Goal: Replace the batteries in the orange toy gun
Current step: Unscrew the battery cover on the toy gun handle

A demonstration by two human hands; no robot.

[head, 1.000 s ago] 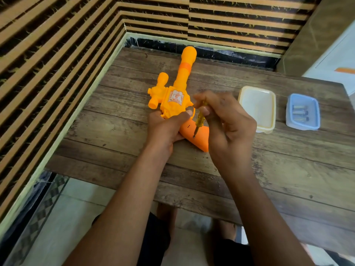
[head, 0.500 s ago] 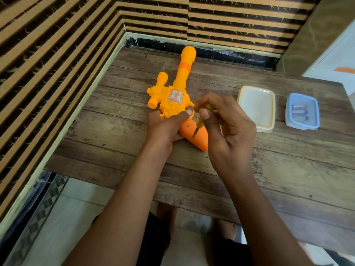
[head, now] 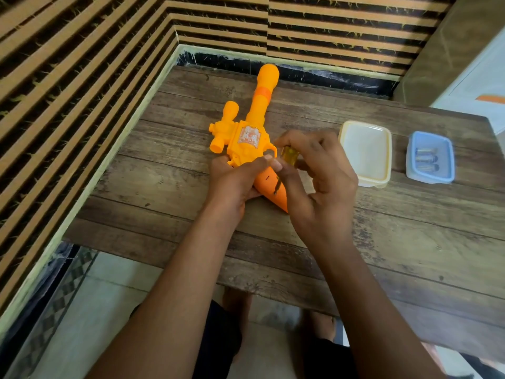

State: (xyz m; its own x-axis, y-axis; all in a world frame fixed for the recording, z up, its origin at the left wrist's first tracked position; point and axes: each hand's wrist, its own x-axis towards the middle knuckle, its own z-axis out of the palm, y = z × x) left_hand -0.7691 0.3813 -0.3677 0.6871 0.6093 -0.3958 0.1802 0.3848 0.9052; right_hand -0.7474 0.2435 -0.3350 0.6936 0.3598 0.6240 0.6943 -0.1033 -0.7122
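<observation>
Meanwhile, left hand (head: 232, 181) grips one orange toy gun (head: 247, 143); right hand (head: 319, 181) pinches one screwdriver (head: 284, 165) against its handle. Beyond the fingers: two containers, three batteries (head: 426, 160).

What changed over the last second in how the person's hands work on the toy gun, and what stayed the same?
The right hand rolled the screwdriver in its fingers; its tip stayed on the orange grip. The left hand kept holding the toy gun. Both containers on the table stayed put.
</observation>
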